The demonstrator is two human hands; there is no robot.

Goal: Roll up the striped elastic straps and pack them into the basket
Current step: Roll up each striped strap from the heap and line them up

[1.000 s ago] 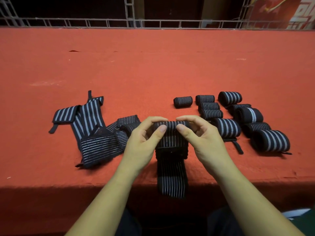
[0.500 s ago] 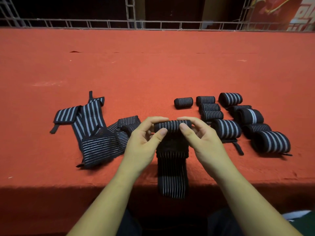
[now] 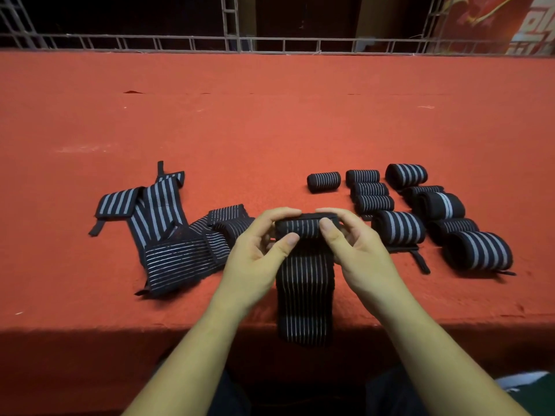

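Two grips, one strap (image 3: 303,289): left hand (image 3: 255,259) and right hand (image 3: 363,256) pinch its rolled end at six o'clock, table (image 3: 270,130) edge.

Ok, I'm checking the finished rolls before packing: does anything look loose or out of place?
One finished roll beside the right hand has its black end tab trailing loose on the red table. The unrolled straps lie heaped at left.

on the table (image 3: 270,130), loose straps (image 3: 168,235) lie left, rolled straps (image 3: 420,211) right.
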